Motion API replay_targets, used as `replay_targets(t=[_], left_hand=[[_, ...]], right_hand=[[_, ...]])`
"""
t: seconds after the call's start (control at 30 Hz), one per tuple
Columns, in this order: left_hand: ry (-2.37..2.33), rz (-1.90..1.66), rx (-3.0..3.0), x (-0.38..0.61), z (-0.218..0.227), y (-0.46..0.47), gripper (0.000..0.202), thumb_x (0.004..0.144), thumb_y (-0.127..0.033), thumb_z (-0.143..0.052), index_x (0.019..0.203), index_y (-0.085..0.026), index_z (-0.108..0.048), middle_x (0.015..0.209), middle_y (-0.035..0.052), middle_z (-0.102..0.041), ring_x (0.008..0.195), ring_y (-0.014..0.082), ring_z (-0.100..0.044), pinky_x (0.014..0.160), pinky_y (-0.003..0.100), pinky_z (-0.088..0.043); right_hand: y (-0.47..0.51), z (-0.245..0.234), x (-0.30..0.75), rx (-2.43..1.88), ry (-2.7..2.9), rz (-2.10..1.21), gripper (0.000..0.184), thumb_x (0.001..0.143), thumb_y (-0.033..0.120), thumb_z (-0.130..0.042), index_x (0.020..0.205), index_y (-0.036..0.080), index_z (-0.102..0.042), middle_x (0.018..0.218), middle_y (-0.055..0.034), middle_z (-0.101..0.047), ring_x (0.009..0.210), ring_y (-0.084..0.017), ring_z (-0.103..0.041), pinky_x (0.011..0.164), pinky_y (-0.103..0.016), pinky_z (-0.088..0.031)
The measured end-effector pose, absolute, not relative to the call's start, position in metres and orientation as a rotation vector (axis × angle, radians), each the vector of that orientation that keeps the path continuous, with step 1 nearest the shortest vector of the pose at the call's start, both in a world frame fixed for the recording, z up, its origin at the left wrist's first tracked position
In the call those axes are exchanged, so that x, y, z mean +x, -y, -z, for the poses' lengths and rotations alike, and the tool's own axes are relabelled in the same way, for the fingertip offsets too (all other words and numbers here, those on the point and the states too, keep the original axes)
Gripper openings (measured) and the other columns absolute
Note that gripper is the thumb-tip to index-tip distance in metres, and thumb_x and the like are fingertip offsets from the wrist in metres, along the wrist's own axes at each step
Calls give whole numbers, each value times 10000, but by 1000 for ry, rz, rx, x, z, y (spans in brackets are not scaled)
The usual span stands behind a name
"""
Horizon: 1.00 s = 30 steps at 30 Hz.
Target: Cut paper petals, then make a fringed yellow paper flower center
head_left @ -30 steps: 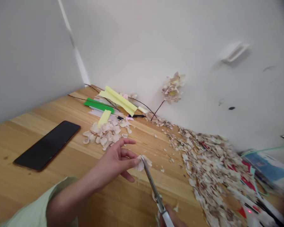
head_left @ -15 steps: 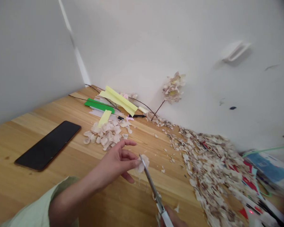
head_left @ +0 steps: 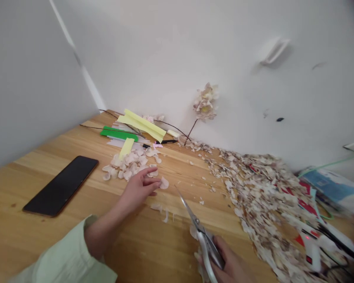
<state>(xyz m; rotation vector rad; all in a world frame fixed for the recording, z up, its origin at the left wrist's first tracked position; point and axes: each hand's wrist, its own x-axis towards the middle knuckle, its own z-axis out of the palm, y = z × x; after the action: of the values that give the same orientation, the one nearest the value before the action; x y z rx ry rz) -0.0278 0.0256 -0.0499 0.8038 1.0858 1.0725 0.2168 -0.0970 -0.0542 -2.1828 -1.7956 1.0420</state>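
The counter (head_left: 85,236) runs on the left up to a slanting edge along a grey panel (head_left: 23,78), and at the back it meets a pale wall (head_left: 165,51). A broad stretch of wood lies open between the phone (head_left: 61,186) and the left sleeve (head_left: 65,251), and another strip runs from the scissors (head_left: 197,222) toward the back. On the right, room is bounded by a large heap of dried petals (head_left: 262,192) reaching from the wall to the near side. Ahead of the left hand (head_left: 138,188), the small petal pile (head_left: 132,163) and the yellow paper strip (head_left: 143,125) take up the space; a flower (head_left: 206,104) on a thin stem leans by the wall.

The left fingers are pinched on one pale petal (head_left: 164,182), held just beside the small pile. The right hand (head_left: 233,263) has its fingers wrapped around the scissors' handles; the blades point away toward the back left, and I cannot tell whether they are fully closed.

Half a second ago the blades were at the petal; now the tips stand apart from it. The left hand has drawn nearer the small pile, more of the handles shows, and thin petal clippings (head_left: 166,216) are visible below the left hand
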Motion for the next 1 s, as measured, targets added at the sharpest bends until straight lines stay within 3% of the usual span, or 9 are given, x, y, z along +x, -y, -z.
replay_targets(t=[0.27,0.47,0.6,0.73,0.83,1.0], left_hand=[[-1081,-1157,810,-38,52,-37,589,540,-140,-801,1075,-162,-557,704,-5,-674,657,155,-658,614,275,-541],[-1067,-1236,810,-41,54,-38,640,487,-137,-830,1053,-167,-531,689,-28,-634,668,160,-659,639,300,-557],[-1075,-1261,799,-40,54,-38,630,489,-116,-831,1035,-164,-519,681,-21,-645,665,162,-666,634,285,-556],[-1083,-1274,765,-40,53,-38,548,505,-77,-822,951,-164,-515,642,-32,-631,646,170,-682,642,285,-557],[-1086,-1292,737,-41,54,-39,506,525,-45,-810,915,-169,-513,638,-39,-620,656,174,-695,663,276,-554],[-1100,-1305,706,-41,54,-40,454,579,-15,-778,906,-170,-503,643,-36,-615,642,167,-695,649,266,-552]], right_hand=[[107,67,215,-2262,1969,-767,306,830,394,-412,1018,187,-534,879,-107,-719,787,-272,-665,670,-307,-440],[99,59,213,-2327,1958,-590,257,866,378,-391,952,195,-550,896,-109,-720,820,-294,-674,654,-312,-435],[109,68,201,-2231,1943,-564,273,879,361,-388,1000,177,-550,927,-115,-718,829,-281,-679,669,-303,-447],[125,80,166,-2197,1979,-556,261,833,284,-506,1066,185,-570,838,-85,-734,768,-276,-695,615,-282,-444],[129,79,136,-2236,2094,-627,236,775,274,-597,983,163,-611,804,-111,-731,770,-318,-695,598,-296,-445],[129,75,118,-2319,2026,-633,203,822,247,-530,991,153,-594,877,-122,-724,830,-313,-683,656,-330,-479]])
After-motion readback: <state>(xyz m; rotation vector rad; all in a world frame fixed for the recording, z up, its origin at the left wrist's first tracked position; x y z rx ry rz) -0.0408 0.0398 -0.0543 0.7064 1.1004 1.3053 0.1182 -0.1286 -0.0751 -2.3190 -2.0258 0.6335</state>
